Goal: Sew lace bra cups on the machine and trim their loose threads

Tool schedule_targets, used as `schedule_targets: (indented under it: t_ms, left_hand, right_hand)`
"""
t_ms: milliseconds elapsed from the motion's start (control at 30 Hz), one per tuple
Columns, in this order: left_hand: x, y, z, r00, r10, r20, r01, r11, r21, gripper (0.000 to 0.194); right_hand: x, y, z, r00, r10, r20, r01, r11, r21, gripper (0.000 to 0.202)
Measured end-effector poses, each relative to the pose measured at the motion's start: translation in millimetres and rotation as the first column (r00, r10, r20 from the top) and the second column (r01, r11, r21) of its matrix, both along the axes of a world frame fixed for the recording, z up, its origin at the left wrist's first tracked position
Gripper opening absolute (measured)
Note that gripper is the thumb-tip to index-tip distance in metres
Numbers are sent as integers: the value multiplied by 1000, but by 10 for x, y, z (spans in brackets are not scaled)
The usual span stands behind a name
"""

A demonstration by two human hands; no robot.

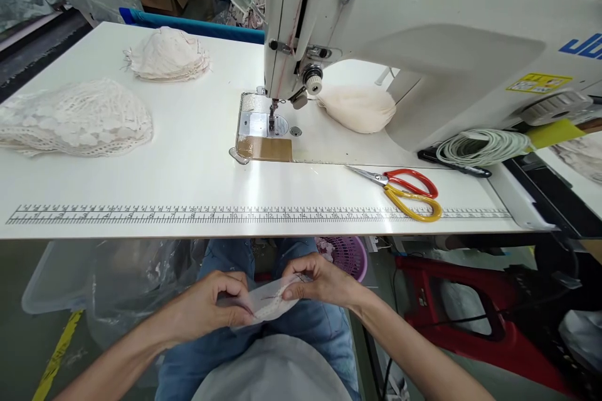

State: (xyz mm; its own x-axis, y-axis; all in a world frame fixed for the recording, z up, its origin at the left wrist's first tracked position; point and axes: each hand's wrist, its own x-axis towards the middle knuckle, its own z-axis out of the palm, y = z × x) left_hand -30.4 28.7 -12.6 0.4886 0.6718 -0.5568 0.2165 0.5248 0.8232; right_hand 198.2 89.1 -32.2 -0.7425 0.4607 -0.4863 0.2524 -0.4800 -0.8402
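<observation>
Over my lap, below the table's front edge, a small piece of sheer white fabric (270,301) is stretched between my two hands. My left hand (221,304) pinches its left end between thumb and fingers. At the other end my right hand (320,282) grips it, thumb on top. A dark thread or line shows on the fabric near the right thumb. Above stands a white sewing machine (423,19), its presser foot (272,116) over the metal needle plate. Behind the needle lies a cream padded cup (360,106).
Two stacks of white lace pieces, a near one (79,119) and a farther one (167,55), lie on the table's left. Scissors (409,193) with red and yellow handles rest near a printed ruler (263,215). A purple basket (350,257) and red stool (451,313) stand below.
</observation>
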Motion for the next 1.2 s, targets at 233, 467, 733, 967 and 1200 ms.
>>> schedule_targets:
  t_ms: [233, 467, 733, 967, 1200]
  left_hand:
    - [-49, -38, -59, 997, -19, -70, 15, 998, -60, 16]
    - [116, 31, 25, 996, -17, -88, 14, 999, -33, 18]
    - [269, 35, -74, 983, 42, -179, -40, 999, 12, 23]
    - [211, 29, -49, 985, 70, -155, -84, 993, -84, 18]
    - [241, 46, -63, 997, 71, -23, -74, 987, -143, 20]
  right_hand:
    - [-11, -15, 46, 1000, -18, 10, 19, 999, -39, 33]
    - [-56, -55, 41, 1000, 29, 6, -29, 998, 51, 33]
    - [20, -68, 67, 992, 78, 103, -100, 970, 223, 36]
    - [51, -68, 23, 997, 75, 29, -79, 977, 196, 37]
    - [10, -61, 44, 992, 121, 33, -125, 975, 184, 40]
